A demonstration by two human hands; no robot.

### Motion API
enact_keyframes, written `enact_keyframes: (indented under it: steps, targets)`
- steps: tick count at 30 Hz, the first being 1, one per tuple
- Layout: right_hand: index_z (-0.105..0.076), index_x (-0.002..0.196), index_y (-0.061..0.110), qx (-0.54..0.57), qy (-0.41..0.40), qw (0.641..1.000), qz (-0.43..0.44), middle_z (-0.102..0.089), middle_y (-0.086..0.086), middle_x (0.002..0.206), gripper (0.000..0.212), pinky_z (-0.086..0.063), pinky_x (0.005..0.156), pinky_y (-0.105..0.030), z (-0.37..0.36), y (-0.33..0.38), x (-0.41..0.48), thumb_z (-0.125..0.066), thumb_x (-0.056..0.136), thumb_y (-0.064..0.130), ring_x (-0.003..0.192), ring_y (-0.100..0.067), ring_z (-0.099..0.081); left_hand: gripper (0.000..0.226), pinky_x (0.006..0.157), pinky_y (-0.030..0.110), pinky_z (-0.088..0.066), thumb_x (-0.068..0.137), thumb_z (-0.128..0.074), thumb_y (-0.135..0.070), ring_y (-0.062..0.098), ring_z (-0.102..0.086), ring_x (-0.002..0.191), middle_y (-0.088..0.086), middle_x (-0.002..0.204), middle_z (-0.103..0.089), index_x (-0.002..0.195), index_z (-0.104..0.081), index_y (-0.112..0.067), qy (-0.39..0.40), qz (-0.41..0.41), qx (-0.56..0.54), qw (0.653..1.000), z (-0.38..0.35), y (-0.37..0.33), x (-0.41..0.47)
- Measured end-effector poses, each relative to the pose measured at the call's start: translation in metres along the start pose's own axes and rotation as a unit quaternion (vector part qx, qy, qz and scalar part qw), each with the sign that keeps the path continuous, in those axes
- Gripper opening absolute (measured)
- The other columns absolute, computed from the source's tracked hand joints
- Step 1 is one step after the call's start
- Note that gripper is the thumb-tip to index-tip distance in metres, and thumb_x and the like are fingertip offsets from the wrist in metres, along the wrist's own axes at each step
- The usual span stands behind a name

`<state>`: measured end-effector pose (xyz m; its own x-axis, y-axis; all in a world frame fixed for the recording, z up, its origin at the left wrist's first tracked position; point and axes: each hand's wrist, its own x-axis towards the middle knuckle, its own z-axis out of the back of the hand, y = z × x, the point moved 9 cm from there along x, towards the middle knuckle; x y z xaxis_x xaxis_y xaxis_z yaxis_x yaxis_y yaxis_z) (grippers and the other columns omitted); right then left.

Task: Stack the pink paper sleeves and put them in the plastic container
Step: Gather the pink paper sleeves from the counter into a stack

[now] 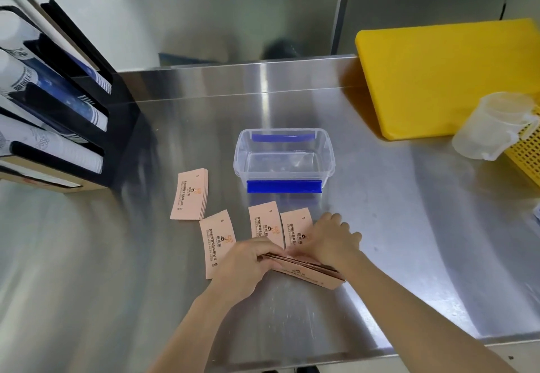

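At the far left, paper cups are being stored on their sides in a black cup rack (96,115) standing on the steel counter (394,226). Just right of the rack, a small pile of pink sleeves (190,198) is lying flat on the counter, its edges slightly fanned. Next to it, a single pink sleeve (217,241) is lying flat, its near corner being covered by the left hand (248,267). The left hand is being held palm down with the fingers curled over the left end of a held stack of sleeves (309,273), which is being gripped between both hands just above the counter, tilted with its long edge toward the camera. Two more loose sleeves, the third sleeve (264,223) and the fourth sleeve (296,226), are lying side by side behind the held stack, nearly touching each other. The right hand (333,241) is being pressed over the stack's top and far side, fingers bent and partly resting on the fourth sleeve. Beyond the sleeves, the clear plastic container (241,156) with blue latches is standing open and apart from them. Farther right, a yellow cutting board (438,80) is being leaned at the back, with a translucent measuring jug (493,127) lying against a yellow basket (526,156).
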<state>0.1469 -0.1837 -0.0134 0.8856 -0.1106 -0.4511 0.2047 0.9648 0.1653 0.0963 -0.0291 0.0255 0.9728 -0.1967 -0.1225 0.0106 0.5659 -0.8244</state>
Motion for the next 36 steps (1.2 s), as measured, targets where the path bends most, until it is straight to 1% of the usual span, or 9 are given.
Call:
enact_keyframes:
  steps: [3,7,11,15,18,22,25,29,36]
  targets:
    - [-0.031,0.128,0.011,-0.006,0.015,1.0,0.0,-0.044,-0.009,0.121,0.107,-0.036,0.091,-0.041,-0.007,0.012,0.003,-0.069,0.049,0.072,0.115,-0.026,-0.043,0.029,0.065,0.005,-0.037,0.076,-0.067,-0.011,-0.005,-0.055,0.075,-0.028,0.069,-0.063,0.077,-0.065,-0.039,-0.001,0.013,-0.002,1.0,0.001,0.003,-0.001]
    - [-0.038,0.124,0.012,0.02,0.049,0.998,0.013,-0.05,-0.012,0.122,0.067,-0.034,0.095,-0.041,-0.004,0.018,0.008,-0.071,0.07,0.034,0.116,-0.03,-0.045,0.032,0.072,0.014,-0.043,0.078,-0.065,-0.012,-0.001,-0.056,0.08,-0.022,0.075,-0.064,0.076,-0.063,-0.044,-0.004,0.014,0.001,1.0,-0.001,0.004,0.0]
    - [-0.049,0.089,0.021,0.159,0.07,0.972,0.158,-0.061,-0.003,0.096,0.015,-0.042,0.064,-0.023,0.006,0.03,0.001,-0.056,0.083,0.008,0.084,-0.02,-0.057,0.036,0.076,0.019,-0.045,0.079,-0.065,-0.017,0.0,-0.056,0.083,-0.026,0.077,-0.063,0.072,-0.06,-0.052,-0.018,0.011,0.022,1.0,0.001,0.005,0.003]
    - [-0.057,0.058,0.043,0.239,0.082,0.93,0.265,-0.059,0.021,0.057,0.049,-0.037,0.053,-0.012,0.026,0.031,-0.02,-0.045,0.09,0.008,0.057,0.003,-0.052,0.022,0.078,0.017,-0.04,0.075,-0.069,-0.014,0.002,-0.053,0.084,-0.024,0.081,-0.056,0.083,-0.065,-0.034,-0.061,0.011,0.016,0.998,0.009,0.008,0.005]
    - [-0.064,0.067,0.058,0.241,0.125,0.918,0.289,-0.063,0.034,0.059,0.049,-0.039,0.053,-0.001,0.026,0.032,-0.032,-0.047,0.093,0.02,0.061,0.012,-0.056,0.026,0.08,0.034,-0.046,0.072,-0.071,-0.014,0.007,-0.054,0.081,-0.022,0.086,-0.056,0.083,-0.059,-0.035,-0.09,0.017,0.029,0.995,0.012,0.008,0.005]
    - [-0.071,0.094,0.041,0.255,0.16,0.912,0.277,-0.074,0.016,0.09,0.026,-0.049,0.072,-0.016,0.018,0.029,-0.032,-0.049,0.092,0.025,0.084,-0.002,-0.064,0.053,0.071,0.03,-0.05,0.067,-0.076,-0.013,0.002,-0.058,0.07,-0.02,0.092,-0.052,0.081,-0.044,-0.053,-0.143,0.054,-0.024,0.988,0.021,0.013,0.0]
    - [-0.069,0.108,0.024,0.232,0.187,0.907,0.297,-0.07,-0.004,0.108,0.024,-0.049,0.084,-0.03,0.009,0.034,-0.034,-0.051,0.092,0.026,0.099,-0.017,-0.062,0.044,0.076,0.018,-0.042,0.071,-0.073,-0.013,-0.009,-0.051,0.074,-0.02,0.089,-0.056,0.096,-0.058,-0.046,-0.098,0.026,0.008,0.995,0.015,0.011,0.0]
    - [-0.072,0.085,0.037,0.25,0.201,0.905,0.278,-0.071,0.019,0.082,0.017,-0.048,0.067,-0.011,0.007,0.042,-0.032,-0.056,0.085,0.044,0.08,0.001,-0.064,0.016,0.079,0.02,-0.036,0.073,-0.071,-0.017,0.005,-0.049,0.084,-0.02,0.077,-0.055,0.085,-0.067,-0.028,-0.101,0.025,0.054,0.993,0.022,0.015,-0.007]
    - [-0.05,0.069,0.02,0.114,0.028,0.979,0.167,-0.056,0.003,0.066,0.044,-0.044,0.058,-0.027,0.005,0.064,-0.002,-0.065,0.068,0.061,0.067,-0.016,-0.057,0.034,0.07,0.005,-0.038,0.07,-0.073,-0.012,-0.004,-0.055,0.078,-0.03,0.071,-0.062,0.081,-0.058,-0.041,-0.069,0.047,0.021,0.996,0.034,0.031,-0.028]
